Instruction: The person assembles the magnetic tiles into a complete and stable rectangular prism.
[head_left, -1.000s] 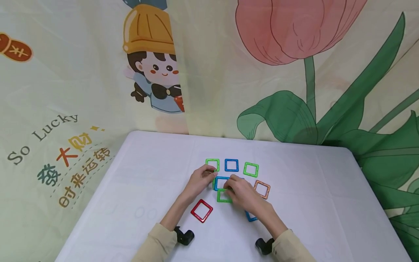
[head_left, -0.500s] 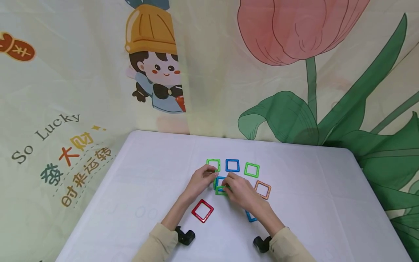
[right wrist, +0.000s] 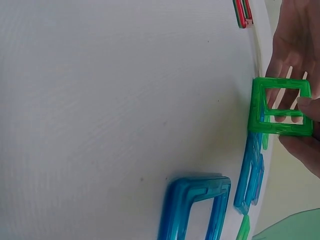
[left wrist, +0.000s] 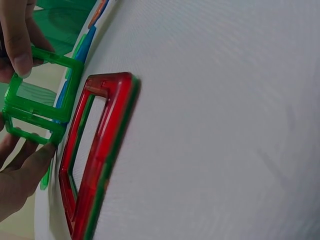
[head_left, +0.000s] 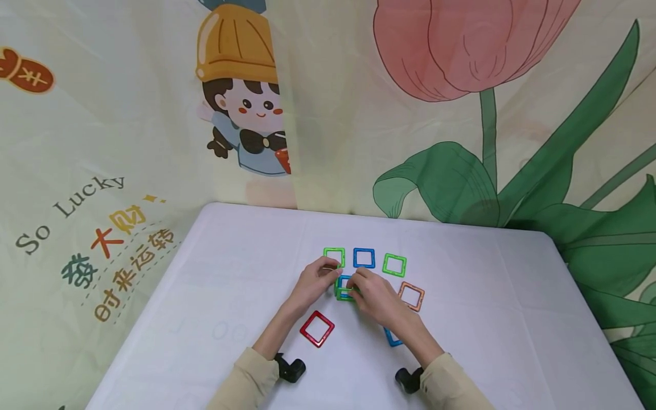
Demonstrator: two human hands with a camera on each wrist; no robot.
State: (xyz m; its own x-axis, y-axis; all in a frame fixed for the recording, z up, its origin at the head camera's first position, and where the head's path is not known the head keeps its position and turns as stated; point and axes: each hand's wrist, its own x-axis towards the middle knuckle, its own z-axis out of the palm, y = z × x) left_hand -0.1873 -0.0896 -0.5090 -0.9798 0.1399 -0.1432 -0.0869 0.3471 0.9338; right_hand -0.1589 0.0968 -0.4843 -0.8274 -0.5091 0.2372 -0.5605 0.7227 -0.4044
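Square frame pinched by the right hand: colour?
Green; that square frame shows best in the right wrist view.

Even, diffuse light is recorded in the head view. Both wrist views are dimmer; the table edge (right wrist: 262,30) is rendered bowed, and faint highlights are noted on the green frame (left wrist: 40,106).

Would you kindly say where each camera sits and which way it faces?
Head: worn on the head, facing forward and down over the table; left hand, right hand, sleeves show.
Left wrist: on that wrist, facing past the red square; both hands partly show.
Right wrist: on that wrist, facing across the table past a blue square; both hands partly show.
Shared: both wrist views show the red square and the green square in the right hand.
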